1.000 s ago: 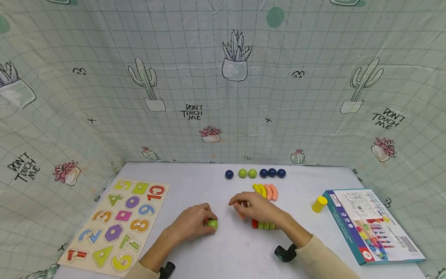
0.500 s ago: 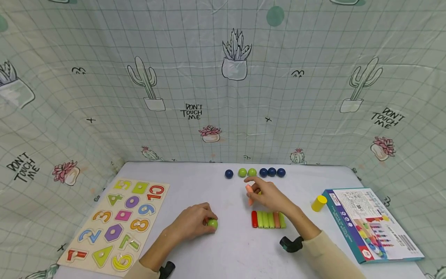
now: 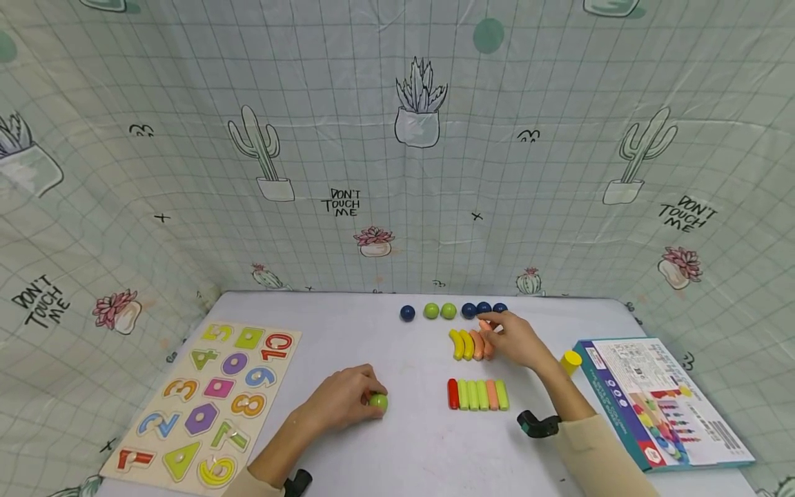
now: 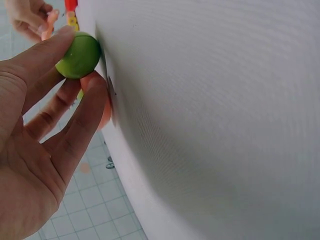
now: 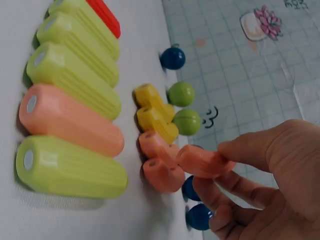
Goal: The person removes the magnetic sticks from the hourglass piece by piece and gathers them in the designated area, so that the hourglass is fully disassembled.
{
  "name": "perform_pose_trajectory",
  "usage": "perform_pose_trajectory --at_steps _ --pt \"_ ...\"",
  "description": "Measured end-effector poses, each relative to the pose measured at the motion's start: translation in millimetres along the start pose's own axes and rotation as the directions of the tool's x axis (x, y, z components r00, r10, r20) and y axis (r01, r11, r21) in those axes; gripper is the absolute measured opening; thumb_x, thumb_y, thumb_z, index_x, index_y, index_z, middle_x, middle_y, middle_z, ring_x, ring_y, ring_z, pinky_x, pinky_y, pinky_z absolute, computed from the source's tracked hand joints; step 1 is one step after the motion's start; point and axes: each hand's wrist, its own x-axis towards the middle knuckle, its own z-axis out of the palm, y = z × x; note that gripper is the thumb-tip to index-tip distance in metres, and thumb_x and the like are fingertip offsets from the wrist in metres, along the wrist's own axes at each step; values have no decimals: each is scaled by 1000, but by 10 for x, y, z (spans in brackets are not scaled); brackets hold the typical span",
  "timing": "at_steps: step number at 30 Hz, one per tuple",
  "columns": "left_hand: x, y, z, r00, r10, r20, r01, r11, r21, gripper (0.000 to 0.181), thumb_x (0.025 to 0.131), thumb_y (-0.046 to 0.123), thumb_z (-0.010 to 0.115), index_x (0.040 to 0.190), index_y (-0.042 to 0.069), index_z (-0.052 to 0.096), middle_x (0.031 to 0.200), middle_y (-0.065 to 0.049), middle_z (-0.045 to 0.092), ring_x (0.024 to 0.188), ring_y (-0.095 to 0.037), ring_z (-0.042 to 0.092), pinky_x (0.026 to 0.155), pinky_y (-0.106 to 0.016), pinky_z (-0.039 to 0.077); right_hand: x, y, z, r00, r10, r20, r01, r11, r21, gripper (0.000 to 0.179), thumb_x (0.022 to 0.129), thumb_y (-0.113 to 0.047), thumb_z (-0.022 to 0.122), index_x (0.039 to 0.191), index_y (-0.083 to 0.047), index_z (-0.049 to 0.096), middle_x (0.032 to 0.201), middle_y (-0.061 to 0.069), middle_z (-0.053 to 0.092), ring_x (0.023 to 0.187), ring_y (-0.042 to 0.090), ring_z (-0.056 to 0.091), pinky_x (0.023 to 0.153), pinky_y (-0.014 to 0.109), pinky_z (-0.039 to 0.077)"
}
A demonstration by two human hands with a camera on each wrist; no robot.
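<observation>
My left hand holds a green ball between thumb and fingers, close over the table at its middle left. Behind those fingers in the left wrist view, part of an orange piece shows, mostly covered. Farther right, my right hand pinches a coral curved piece with thumb and fingers. That piece is at the right end of a row of two yellow curved pieces and two coral curved pieces, overlapping the last one in the right wrist view.
Nearer me lies a row of straight sticks: one red, one coral, several green. Blue balls and green balls line the back. A number puzzle board lies left; a yellow cylinder and flat box are right.
My right hand has carried the coral curved piece from near the straight sticks, back and right to the end of the curved row. My left hand stays in place with the green ball.
</observation>
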Motion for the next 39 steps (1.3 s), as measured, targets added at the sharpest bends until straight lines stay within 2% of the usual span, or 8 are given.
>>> perform_pose_trajectory --at_steps 6,10,13,20,26,33,35,39 --pt "-8 -3 0 1000 2 1 -2 1000 6 29 80 27 87 104 13 80 88 12 59 74 -2 55 65 -19 44 24 97 23 986 165 -23 -166 986 -31 44 98 -13 61 140 -3 56 111 19 66 78 23 57 64 34 47" --pt "3 -3 0 1000 7 4 -7 1000 11 29 80 28 86 105 14 80 88 12 59 74 -2 54 65 -19 44 46 146 45 958 284 -31 -285 958 -37 40 98 -16 61 137 -4 56 113 20 67 82 25 62 70 40 50" --pt "5 -6 4 1000 12 4 -12 1000 19 29 80 28 86 105 15 80 88 12 59 74 -2 54 65 -19 43 60 183 62 947 320 -23 -320 946 -45 36 98 -18 62 131 -3 60 115 20 67 86 27 63 72 42 51" --pt "-6 6 16 1000 5 -14 -4 998 56 30 79 33 86 105 18 80 87 13 59 72 -1 53 63 -19 42 80 218 96 946 321 -35 -323 945 -50 33 97 -19 64 125 -2 63 109 17 67 81 24 60 67 36 48" --pt "-11 21 20 1000 11 -24 -9 997 71 28 88 37 78 107 17 78 85 10 58 68 1 46 59 -20 39 81 225 102 954 295 -57 -298 953 -61 30 96 -18 64 122 -2 67 97 13 66 77 23 57 64 34 46" --pt "-38 -8 -15 999 1 -43 3 995 99 18 99 16 65 112 12 76 108 5 63 96 -10 62 84 -33 54 78 224 119 957 286 -54 -289 956 -54 31 97 -19 63 121 -1 67 99 14 67 78 23 57 65 34 46" --pt "-45 -25 -20 998 5 -59 3 992 124 17 98 12 66 111 11 77 110 3 64 102 -15 64 87 -37 55 79 218 125 957 284 -55 -287 957 -49 31 97 -19 62 122 -1 67 100 14 67 78 23 57 65 34 47" --pt "-49 -49 -18 996 18 -86 -7 991 133 14 94 8 70 105 11 78 107 2 66 99 -17 66 83 -37 55 83 208 135 957 284 -59 -286 957 -43 30 98 -18 61 122 -1 67 99 14 67 77 23 57 65 34 47"
